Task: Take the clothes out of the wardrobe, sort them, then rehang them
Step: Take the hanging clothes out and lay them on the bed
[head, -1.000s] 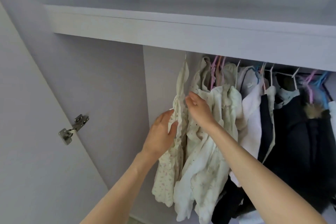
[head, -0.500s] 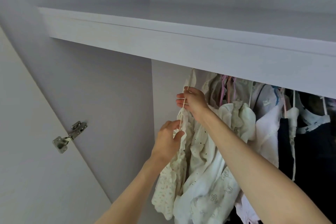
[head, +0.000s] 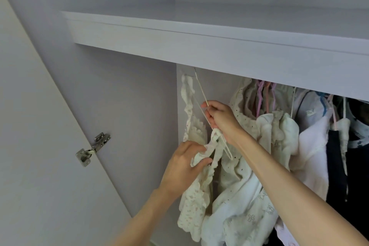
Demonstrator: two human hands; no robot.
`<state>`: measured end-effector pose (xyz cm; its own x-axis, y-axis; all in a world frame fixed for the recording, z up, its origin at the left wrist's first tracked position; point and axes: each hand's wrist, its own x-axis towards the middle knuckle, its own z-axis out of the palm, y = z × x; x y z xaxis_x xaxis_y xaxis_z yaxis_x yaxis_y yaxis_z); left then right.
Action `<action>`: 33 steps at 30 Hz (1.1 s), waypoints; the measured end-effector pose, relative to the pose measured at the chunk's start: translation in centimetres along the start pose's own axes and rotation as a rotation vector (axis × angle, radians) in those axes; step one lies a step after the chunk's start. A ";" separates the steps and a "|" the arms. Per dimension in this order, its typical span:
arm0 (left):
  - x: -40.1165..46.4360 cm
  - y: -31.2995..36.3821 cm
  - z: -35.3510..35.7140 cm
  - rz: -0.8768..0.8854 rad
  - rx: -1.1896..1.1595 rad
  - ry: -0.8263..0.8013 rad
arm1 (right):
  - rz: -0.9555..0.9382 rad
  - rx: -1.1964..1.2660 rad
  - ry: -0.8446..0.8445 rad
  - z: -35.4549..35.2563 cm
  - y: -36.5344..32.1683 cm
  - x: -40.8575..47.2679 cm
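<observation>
With the right hand pinching the tilted hanger and the left hand gripping the cream garment's ruffle at seven o'clock of it, a tug could snag the hook or slide the strap off.

Metal hinge on door

both arms raised, left grip clenched; right grip pinching

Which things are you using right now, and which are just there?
In use:
left hand gripping the frilly cream garment
right hand holding its white hanger

Just there:
door hinge
shelf
dark clothes
pink hangers
</observation>
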<state>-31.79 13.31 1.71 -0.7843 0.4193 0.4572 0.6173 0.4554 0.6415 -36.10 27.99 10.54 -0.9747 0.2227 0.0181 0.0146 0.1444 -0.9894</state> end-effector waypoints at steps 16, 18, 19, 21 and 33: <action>-2.4 -8.3 -12.2 -0.301 0.325 0.111 | -0.292 -0.386 -0.009 2.5 4.1 -4.7; -3.8 -8.7 -12.6 -0.257 0.442 0.107 | -0.349 -0.373 -0.046 2.8 3.8 -5.0; -4.7 -8.9 -12.7 -0.217 0.482 0.141 | -0.374 -0.372 -0.061 2.9 3.7 -5.1; -6.4 -8.7 -13.0 -0.174 0.498 0.218 | -0.417 -0.395 -0.080 3.4 3.6 -5.4; -16.0 -5.7 -16.9 -0.531 0.303 0.699 | -0.973 -0.747 0.045 10.9 7.5 -6.4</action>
<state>-23.81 -9.25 1.19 -0.7665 -0.4266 0.4802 0.0788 0.6795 0.7294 -32.14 17.16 1.46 -0.6426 -0.2556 0.7223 -0.5761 0.7827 -0.2356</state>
